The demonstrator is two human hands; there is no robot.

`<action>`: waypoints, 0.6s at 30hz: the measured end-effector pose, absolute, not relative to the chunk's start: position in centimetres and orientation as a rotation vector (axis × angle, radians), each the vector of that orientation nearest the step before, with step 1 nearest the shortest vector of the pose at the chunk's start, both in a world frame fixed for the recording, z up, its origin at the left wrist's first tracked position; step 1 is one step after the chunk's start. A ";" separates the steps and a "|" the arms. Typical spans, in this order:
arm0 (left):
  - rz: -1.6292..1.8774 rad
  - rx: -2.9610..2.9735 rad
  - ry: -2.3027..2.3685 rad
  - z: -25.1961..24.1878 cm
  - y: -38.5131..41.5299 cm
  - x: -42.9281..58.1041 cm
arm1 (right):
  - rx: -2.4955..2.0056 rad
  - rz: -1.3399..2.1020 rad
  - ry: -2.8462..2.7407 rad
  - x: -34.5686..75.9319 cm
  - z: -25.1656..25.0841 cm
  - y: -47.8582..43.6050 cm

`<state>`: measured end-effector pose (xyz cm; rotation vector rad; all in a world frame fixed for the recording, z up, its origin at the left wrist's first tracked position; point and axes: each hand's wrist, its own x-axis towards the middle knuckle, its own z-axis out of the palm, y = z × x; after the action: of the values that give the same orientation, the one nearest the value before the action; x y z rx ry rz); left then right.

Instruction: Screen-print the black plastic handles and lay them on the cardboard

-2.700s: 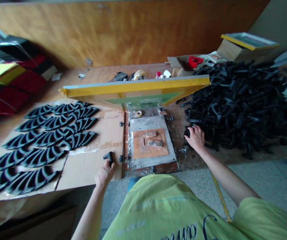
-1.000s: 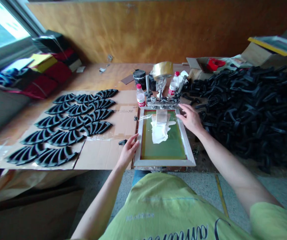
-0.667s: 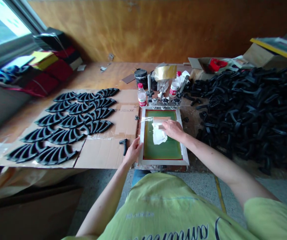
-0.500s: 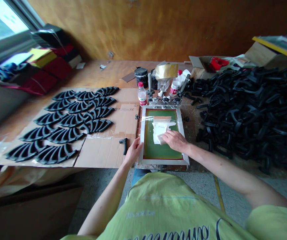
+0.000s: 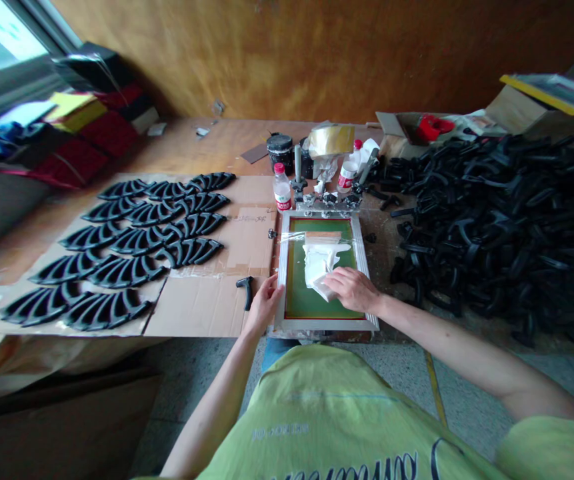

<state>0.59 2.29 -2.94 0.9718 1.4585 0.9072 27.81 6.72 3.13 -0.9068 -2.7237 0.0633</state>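
Observation:
A silver screen printing frame (image 5: 369,293) with green mesh (image 5: 297,293) lies on the bench in front of me. My left hand (image 5: 268,298) grips its left side near the lower corner. Over the mesh, my right hand (image 5: 351,288) is closed on a pale flat scraper (image 5: 324,287), its far edge against a patch of white ink (image 5: 315,260). Beyond the ink lies a squeegee with a wooden bar (image 5: 323,237), partly coated white. One black curved handle (image 5: 247,292) rests on cardboard just left of my left hand.
Rows of black curved handles (image 5: 137,237) cover the cardboard (image 5: 191,307) at left. A large heap of similar black parts (image 5: 491,220) fills the right side. Behind the frame stand a red-capped bottle (image 5: 282,188), a dark tub (image 5: 280,153) and metal clamps (image 5: 329,200).
My right hand has shifted slightly down toward me with the scraper, which is turned a little. My left hand stays at the frame's edge. The view has shifted slightly.

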 end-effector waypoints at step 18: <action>1.530 1.153 1.088 15.1 12.8 2.7 | -1.791 0.411 -1.907 34.4 3.9 13.8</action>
<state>2.66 12.83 15.12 1.1532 1.0885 1.5301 34.35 13.85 3.85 -1.7906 -1.9069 0.4111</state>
